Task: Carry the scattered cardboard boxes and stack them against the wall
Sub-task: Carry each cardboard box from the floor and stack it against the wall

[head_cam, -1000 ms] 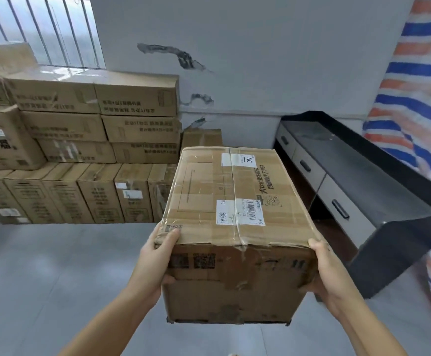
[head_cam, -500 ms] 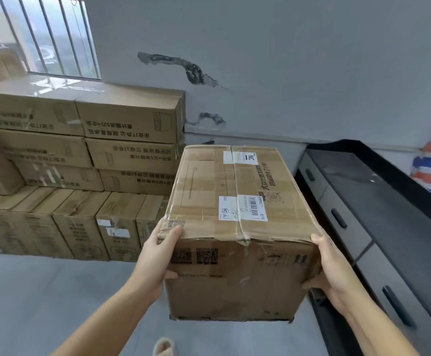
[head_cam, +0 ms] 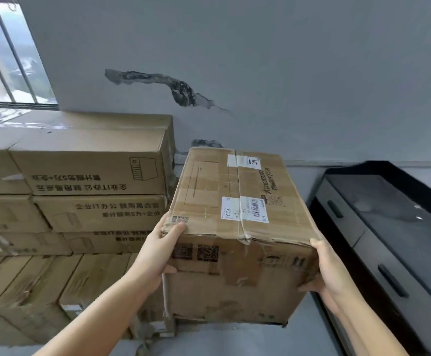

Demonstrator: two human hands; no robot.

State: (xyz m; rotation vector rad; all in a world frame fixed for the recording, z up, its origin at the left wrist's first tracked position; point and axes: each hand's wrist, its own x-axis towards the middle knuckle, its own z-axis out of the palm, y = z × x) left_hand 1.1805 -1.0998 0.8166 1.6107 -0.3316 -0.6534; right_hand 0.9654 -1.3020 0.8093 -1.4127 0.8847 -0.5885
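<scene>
both hands' grip holds the cardboard box (head_cam: 237,227) between stacked boxes (head_cam: 88,173) and cabinet (head_cam: 389,240).

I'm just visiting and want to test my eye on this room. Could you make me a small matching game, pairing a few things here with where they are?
Things:
1. brown taped cardboard box with white barcode labels
2. stack of printed brown cardboard boxes
3. black and grey drawer cabinet
4. barred window

Places:
A. upper left corner
B. along the right side
C. held between both hands
D. against the wall, left

Pairs: 1-C, 2-D, 3-B, 4-A
</scene>
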